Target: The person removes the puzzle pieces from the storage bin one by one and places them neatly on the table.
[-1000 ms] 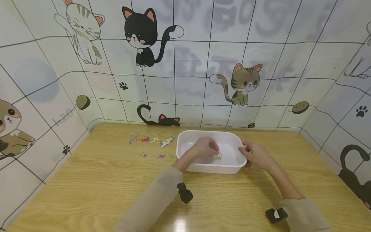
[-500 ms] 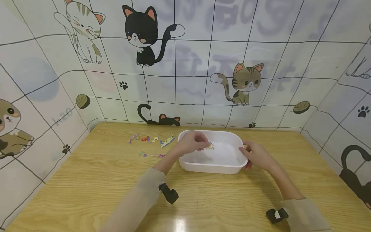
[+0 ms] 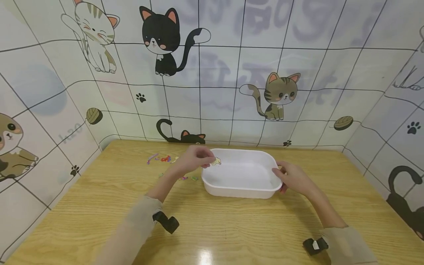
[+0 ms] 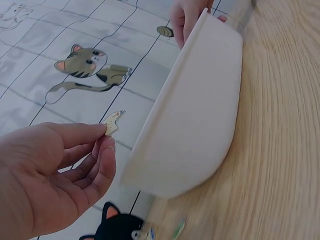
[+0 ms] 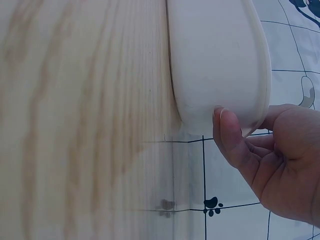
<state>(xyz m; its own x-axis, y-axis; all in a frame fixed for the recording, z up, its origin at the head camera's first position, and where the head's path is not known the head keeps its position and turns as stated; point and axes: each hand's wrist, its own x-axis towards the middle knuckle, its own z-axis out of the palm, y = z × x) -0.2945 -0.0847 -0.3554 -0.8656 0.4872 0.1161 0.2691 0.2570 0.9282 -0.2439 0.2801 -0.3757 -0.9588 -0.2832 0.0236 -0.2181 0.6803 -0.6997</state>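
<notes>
Over the left end of the white plastic tub (image 3: 243,192), my left hand (image 3: 193,161) pinches a small, flat, pale-yellow piece (image 4: 112,123) between thumb and fingertips. That piece has an irregular outline and small dark specks, and it sticks out past the fingertips above the rim. At the tub's right end, my right hand (image 3: 294,178) grips the rim, with one digit on the outer wall (image 5: 215,75) in the right wrist view. The tub stands upright on the table, and its visible white floor is bare.
Small colourful pieces lie in two loose rows left of the tub, among them a purple strip (image 3: 152,158), a red piece (image 3: 165,159) and a green piece (image 3: 194,178). My left hand hides some. A cat-printed wall (image 3: 218,103) rises behind the wooden table (image 3: 251,228).
My left hand has lifted the pale-yellow piece from the tub's floor and carried it left to the left rim. My right hand keeps its grip on the tub.
</notes>
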